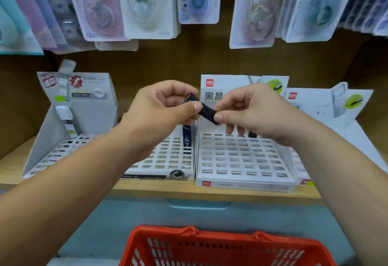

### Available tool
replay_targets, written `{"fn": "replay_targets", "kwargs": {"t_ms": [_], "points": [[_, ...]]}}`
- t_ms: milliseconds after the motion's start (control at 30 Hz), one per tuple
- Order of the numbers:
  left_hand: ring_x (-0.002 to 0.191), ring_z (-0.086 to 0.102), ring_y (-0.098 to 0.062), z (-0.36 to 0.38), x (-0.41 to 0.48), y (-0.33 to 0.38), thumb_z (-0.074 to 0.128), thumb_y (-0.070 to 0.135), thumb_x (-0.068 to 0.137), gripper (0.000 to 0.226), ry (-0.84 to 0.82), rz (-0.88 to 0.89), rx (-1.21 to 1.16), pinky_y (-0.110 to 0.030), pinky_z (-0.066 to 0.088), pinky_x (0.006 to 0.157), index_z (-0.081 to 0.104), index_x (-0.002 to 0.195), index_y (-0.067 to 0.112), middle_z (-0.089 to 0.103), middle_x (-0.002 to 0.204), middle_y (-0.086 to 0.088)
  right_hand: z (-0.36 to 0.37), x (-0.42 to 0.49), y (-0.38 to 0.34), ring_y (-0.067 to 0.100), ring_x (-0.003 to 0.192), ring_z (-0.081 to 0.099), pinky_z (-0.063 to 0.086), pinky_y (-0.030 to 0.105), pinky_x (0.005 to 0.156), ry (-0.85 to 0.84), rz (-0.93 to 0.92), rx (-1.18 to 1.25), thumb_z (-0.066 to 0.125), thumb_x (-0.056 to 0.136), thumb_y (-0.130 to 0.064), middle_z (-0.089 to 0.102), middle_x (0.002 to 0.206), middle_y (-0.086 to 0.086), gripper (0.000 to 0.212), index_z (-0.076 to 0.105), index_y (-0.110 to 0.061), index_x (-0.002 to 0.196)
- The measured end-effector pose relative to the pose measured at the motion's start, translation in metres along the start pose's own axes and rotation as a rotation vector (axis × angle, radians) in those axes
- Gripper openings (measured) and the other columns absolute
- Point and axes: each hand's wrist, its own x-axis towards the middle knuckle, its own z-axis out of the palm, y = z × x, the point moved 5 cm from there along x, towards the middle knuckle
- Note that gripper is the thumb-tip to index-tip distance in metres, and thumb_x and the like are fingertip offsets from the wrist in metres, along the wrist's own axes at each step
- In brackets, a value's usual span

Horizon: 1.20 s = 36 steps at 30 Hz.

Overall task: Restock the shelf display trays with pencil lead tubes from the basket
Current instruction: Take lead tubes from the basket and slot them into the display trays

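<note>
Both hands are raised over the trays, mid-shelf. The left hand (165, 106) has its fingers curled, thumb and forefinger pinching the upper end of a dark pencil lead tube (206, 111). The right hand (249, 110) pinches the tube's lower end between thumb and forefinger, its other fingers loosely bent. The tube is tilted, upper end to the left, in the air between the two hands and touching no tray.

Slotted white display trays sit side by side along the front edge of the wooden shelf (210, 190):
- Left tray (63, 150): grey backing card, partly hidden by the left forearm.
- Middle tray (168, 160): one dark blue tube (186, 137) stands upright in its right-hand column, near the back.
- Right tray (241, 156): red logo on the front, most slots look unfilled. There is something dark in the back row under the right hand, too hidden to tell what.

The red basket (210, 236) is below the shelf's front edge, at the bottom of the view; its contents are not visible. Carded correction tape packs (147, 5) hang above the shelf.
</note>
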Motion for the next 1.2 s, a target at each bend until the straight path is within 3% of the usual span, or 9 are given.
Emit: {"fn": "replay_targets", "kwargs": {"t_ms": [100, 233, 433, 533, 667, 800, 900, 1100, 1200], "points": [[0.086, 0.078, -0.016, 0.029, 0.003, 0.005, 0.072, 0.004, 0.093, 0.024, -0.006, 0.046, 0.073, -0.028, 0.063, 0.078, 0.076, 0.11, 0.021, 0.079, 0.092, 0.0, -0.033, -0.006, 0.026, 0.016, 0.066, 0.073, 0.058, 0.034, 0.063, 0.149, 0.052, -0.062, 0.086, 0.084, -0.019, 0.077, 0.075, 0.002, 0.008, 0.081, -0.021, 0.09], [0.079, 0.073, -0.008, 0.063, 0.014, 0.004, 0.08, 0.015, 0.09, 0.026, -0.016, 0.092, 0.294, -0.021, 0.061, 0.072, 0.072, 0.111, 0.028, 0.077, 0.09, 0.005, -0.072, -0.02, 0.063, 0.016, 0.071, 0.071, 0.063, 0.048, 0.079, 0.354, 0.081, -0.071, 0.089, 0.081, -0.023, 0.076, 0.076, 0.001, 0.01, 0.08, -0.022, 0.085], [0.075, 0.071, -0.012, 0.106, 0.043, -0.001, 0.087, 0.018, 0.084, 0.018, -0.031, 0.087, 0.433, -0.031, 0.063, 0.075, 0.071, 0.089, 0.025, 0.076, 0.084, 0.002, -0.089, -0.039, 0.09, 0.007, 0.073, 0.068, 0.06, 0.035, 0.082, 0.465, 0.078, -0.099, 0.085, 0.083, -0.023, 0.074, 0.078, -0.006, 0.014, 0.074, -0.03, 0.077], [0.079, 0.073, -0.016, 0.119, 0.047, -0.005, 0.085, 0.017, 0.086, 0.017, -0.057, 0.065, 0.425, -0.04, 0.064, 0.082, 0.071, 0.09, 0.026, 0.076, 0.085, 0.002, -0.088, -0.043, 0.103, 0.006, 0.071, 0.065, 0.058, 0.029, 0.079, 0.465, 0.095, -0.092, 0.085, 0.084, -0.022, 0.074, 0.081, -0.004, 0.014, 0.074, -0.03, 0.079], [0.082, 0.074, -0.016, 0.139, 0.044, 0.007, 0.083, 0.016, 0.087, 0.016, -0.092, 0.113, 0.376, -0.033, 0.063, 0.08, 0.072, 0.096, 0.023, 0.076, 0.087, 0.001, -0.107, -0.053, 0.118, 0.004, 0.067, 0.061, 0.053, 0.02, 0.07, 0.53, 0.116, -0.052, 0.084, 0.086, -0.018, 0.074, 0.083, 0.006, 0.013, 0.075, -0.028, 0.084], [0.08, 0.075, -0.016, 0.175, 0.051, 0.025, 0.084, 0.012, 0.086, 0.016, -0.16, 0.182, 0.384, -0.035, 0.064, 0.079, 0.071, 0.091, 0.02, 0.077, 0.087, 0.001, -0.123, -0.067, 0.13, 0.014, 0.075, 0.071, 0.056, 0.03, 0.065, 0.51, 0.185, 0.095, 0.079, 0.091, -0.016, 0.076, 0.085, -0.001, 0.008, 0.078, -0.024, 0.094], [0.079, 0.076, -0.02, 0.196, 0.061, 0.031, 0.085, 0.007, 0.085, 0.016, -0.185, 0.217, 0.361, -0.036, 0.064, 0.078, 0.07, 0.089, 0.012, 0.078, 0.086, -0.005, -0.125, -0.072, 0.131, 0.022, 0.069, 0.071, 0.055, 0.034, 0.054, 0.436, 0.166, 0.278, 0.075, 0.092, -0.003, 0.077, 0.089, 0.01, 0.018, 0.076, -0.017, 0.103], [0.077, 0.076, -0.015, 0.22, 0.07, 0.018, 0.085, 0.004, 0.083, 0.012, -0.234, 0.197, 0.4, -0.032, 0.064, 0.077, 0.075, 0.087, 0.01, 0.078, 0.081, -0.002, -0.127, -0.071, 0.135, 0.017, 0.065, 0.069, 0.055, 0.032, 0.058, 0.403, 0.125, 0.335, 0.078, 0.085, 0.006, 0.076, 0.076, 0.002, 0.027, 0.076, -0.02, 0.092], [0.075, 0.072, -0.005, 0.212, 0.07, 0.007, 0.081, 0.006, 0.087, 0.011, -0.145, 0.224, 0.493, -0.023, 0.061, 0.076, 0.078, 0.09, 0.016, 0.076, 0.081, 0.008, -0.127, -0.072, 0.15, 0.017, 0.065, 0.07, 0.059, 0.033, 0.064, 0.46, 0.192, 0.332, 0.077, 0.086, 0.006, 0.076, 0.073, 0.003, 0.024, 0.075, -0.018, 0.086]]}}
